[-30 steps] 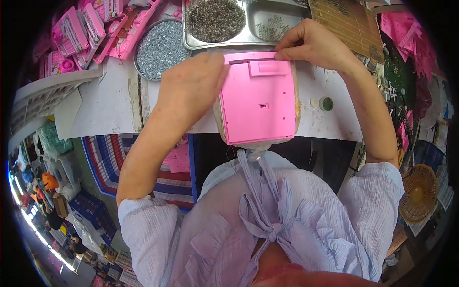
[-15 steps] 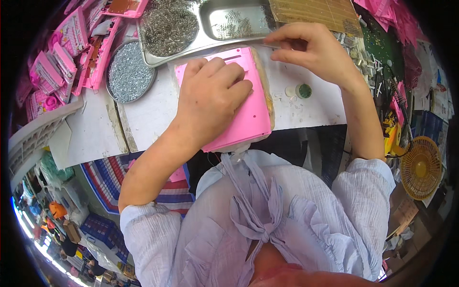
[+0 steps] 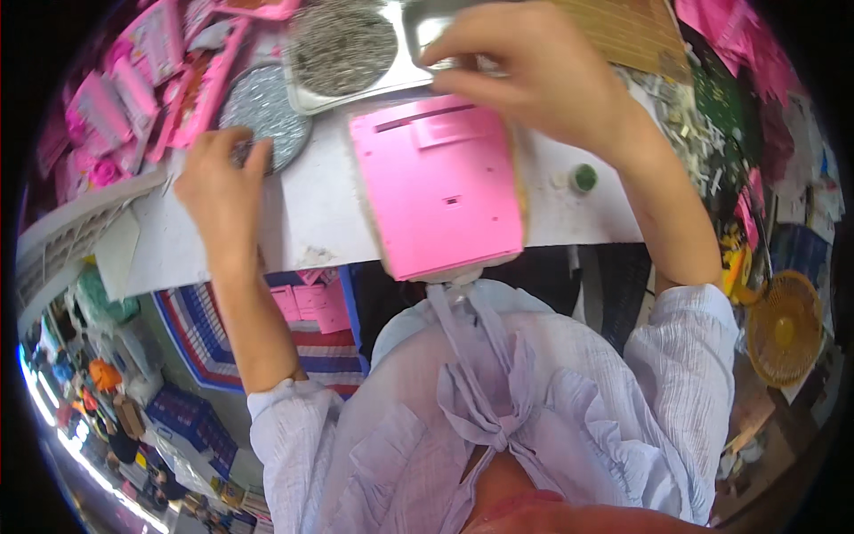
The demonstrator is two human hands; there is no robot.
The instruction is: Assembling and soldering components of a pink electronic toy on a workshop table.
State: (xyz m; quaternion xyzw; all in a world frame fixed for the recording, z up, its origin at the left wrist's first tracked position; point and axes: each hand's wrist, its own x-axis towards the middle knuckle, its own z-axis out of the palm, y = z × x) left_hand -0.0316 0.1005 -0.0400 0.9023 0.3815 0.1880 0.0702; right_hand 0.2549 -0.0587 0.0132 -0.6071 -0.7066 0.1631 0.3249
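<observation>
Pink plastic panel [image 3: 440, 187], flat rectangle with slots, on white table [image 3: 311, 218], hands apart, off it.

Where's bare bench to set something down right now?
Bare white bench lies between the left hand and the pink panel; a narrower patch right of it by the green cap. The back is crowded: round dish, steel tray, right hand.

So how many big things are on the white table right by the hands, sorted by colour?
Pink: 1, the pink flat case under the right hand
Silver: 2, the round dish of tiny metal bits that the left hand touches, and the metal tray
Green: 1, the small green cap
Total: 4
</observation>
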